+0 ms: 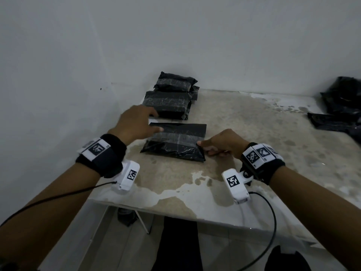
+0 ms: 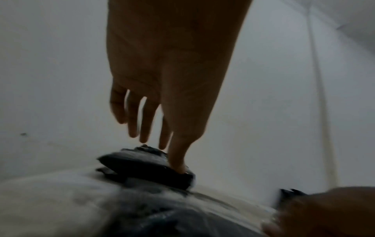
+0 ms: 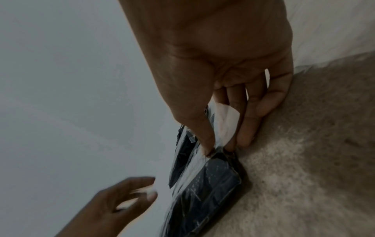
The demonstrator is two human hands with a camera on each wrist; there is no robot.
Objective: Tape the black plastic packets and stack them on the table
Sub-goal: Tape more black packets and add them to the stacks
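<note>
A black plastic packet (image 1: 173, 148) lies flat on the table (image 1: 254, 137) with a band of clear tape (image 1: 175, 136) across it. My right hand (image 1: 205, 148) pinches the packet's right edge where the tape ends, thumb on top and fingers curled at the side. The right wrist view shows that right hand (image 3: 221, 149) with its thumb pressed on the tape over the packet (image 3: 211, 189). My left hand (image 1: 154, 123) spreads straight fingers over the packet's far left corner, holding nothing. A stack of taped packets (image 1: 168, 100) stands just behind.
The wall (image 1: 58, 85) runs close along the left of the table. A heap of loose black packets (image 1: 340, 112) lies at the far right. The table's front edge (image 1: 175, 209) is near my wrists, with cables hanging below.
</note>
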